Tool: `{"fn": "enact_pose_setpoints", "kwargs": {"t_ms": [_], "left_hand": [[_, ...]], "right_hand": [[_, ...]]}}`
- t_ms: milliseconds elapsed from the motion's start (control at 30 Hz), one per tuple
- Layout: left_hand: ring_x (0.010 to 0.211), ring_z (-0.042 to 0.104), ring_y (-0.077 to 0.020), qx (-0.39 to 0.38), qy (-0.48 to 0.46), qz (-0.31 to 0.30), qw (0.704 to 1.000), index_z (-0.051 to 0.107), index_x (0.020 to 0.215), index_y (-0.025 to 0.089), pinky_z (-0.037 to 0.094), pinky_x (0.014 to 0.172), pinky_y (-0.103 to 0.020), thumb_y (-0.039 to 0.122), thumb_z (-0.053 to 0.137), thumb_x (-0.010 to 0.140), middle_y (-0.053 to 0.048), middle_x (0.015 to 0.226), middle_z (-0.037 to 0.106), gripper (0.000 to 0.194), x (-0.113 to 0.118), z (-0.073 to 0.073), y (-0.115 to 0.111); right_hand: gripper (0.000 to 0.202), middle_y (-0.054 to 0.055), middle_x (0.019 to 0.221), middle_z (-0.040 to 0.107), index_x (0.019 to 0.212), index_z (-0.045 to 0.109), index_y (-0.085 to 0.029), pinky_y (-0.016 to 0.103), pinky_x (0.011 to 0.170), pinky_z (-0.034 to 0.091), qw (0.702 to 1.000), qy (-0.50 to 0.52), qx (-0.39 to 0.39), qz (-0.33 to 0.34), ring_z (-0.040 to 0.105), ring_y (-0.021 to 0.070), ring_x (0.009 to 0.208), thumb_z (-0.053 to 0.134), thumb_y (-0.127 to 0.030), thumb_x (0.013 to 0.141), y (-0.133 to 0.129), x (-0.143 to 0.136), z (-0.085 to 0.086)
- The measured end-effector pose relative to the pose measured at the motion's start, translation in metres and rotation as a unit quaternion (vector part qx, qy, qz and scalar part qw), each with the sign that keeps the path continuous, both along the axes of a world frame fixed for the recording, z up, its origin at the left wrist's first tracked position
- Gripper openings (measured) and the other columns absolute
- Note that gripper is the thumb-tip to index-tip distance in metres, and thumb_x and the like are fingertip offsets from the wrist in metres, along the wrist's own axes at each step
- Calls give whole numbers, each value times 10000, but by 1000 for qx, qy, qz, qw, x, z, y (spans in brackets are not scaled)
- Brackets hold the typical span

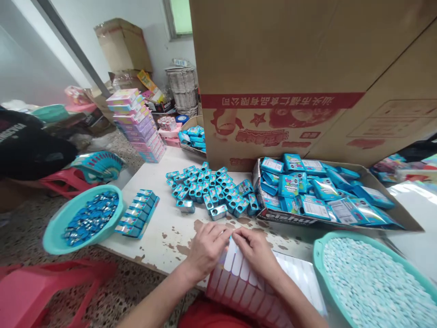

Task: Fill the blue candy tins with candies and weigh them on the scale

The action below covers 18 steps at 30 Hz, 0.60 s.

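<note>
A sheet of long, rounded white stickers (235, 284) lies across the table's front edge and partly over my lap. My left hand (207, 249) pinches its upper corner, thumb and fingers pressed together. Close against it, my right hand (256, 251) has its fingertips closed on the same corner, over a white sticker strip; whether one sticker is peeled loose I cannot tell. Beyond my hands stand several small blue boxes (213, 193) with round dark holes in their ends. Under my right forearm lies another pale sticker sheet (302, 278).
A carton tray (404, 223) of blue packets stands right, before a tall cardboard box (273, 54). A teal basin (319, 255) of pale tablets is at front right. Left are a teal basin (119, 205) of blue wrapped pieces, a blue box row (138, 214) and red stool (41, 291).
</note>
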<state>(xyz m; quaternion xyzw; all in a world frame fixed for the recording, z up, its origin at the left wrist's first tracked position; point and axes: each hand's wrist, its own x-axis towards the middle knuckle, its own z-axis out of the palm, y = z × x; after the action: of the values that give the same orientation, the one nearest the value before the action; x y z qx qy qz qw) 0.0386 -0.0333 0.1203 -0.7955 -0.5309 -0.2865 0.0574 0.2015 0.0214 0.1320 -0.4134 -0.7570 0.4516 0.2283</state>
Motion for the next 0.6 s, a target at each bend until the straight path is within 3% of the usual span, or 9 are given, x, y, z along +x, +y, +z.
{"fn": "enact_pose_setpoints", "kwargs": {"t_ms": [167, 300, 400, 500, 600], "left_hand": [[969, 549, -211, 6, -2, -13, 1000, 590, 1113, 167, 452, 798, -348, 206, 511, 868, -84, 1084, 656, 261, 1, -7, -6], [1025, 548, -193, -33, -106, -42, 993, 623, 932, 172, 451, 854, -349, 204, 519, 870, -82, 1067, 661, 126, 2, -9, -9], [1027, 562, -186, -85, -183, -77, 976, 626, 859, 184, 440, 884, -354, 157, 501, 872, -51, 916, 688, 128, 2, -3, -11], [968, 590, -188, -143, -274, -71, 948, 636, 811, 197, 456, 856, -343, 179, 525, 860, -37, 797, 678, 123, -4, 4, -17], [934, 600, -188, -211, -386, 39, 897, 640, 791, 202, 467, 867, -332, 268, 586, 820, -44, 866, 671, 90, -15, 2, -23]], "right_hand": [[315, 26, 711, 661, 745, 635, -189, 259, 662, 420, 999, 13, -38, -32, 585, 178, 684, 433, -401, 861, -4, 4, -5], [313, 21, 702, 650, 735, 630, -186, 261, 661, 416, 997, -8, -51, -51, 574, 177, 687, 437, -406, 844, -8, 8, -10], [315, 13, 675, 635, 713, 614, -188, 259, 633, 404, 995, -37, -72, -58, 556, 171, 662, 436, -421, 827, -10, 18, -15], [335, 8, 635, 608, 666, 590, -193, 260, 600, 396, 987, -69, -98, -106, 536, 168, 628, 441, -458, 807, -21, 54, -34], [357, 2, 575, 583, 601, 577, -205, 275, 573, 401, 965, -97, -145, -193, 523, 173, 586, 481, -515, 752, -57, 126, -71]]}}
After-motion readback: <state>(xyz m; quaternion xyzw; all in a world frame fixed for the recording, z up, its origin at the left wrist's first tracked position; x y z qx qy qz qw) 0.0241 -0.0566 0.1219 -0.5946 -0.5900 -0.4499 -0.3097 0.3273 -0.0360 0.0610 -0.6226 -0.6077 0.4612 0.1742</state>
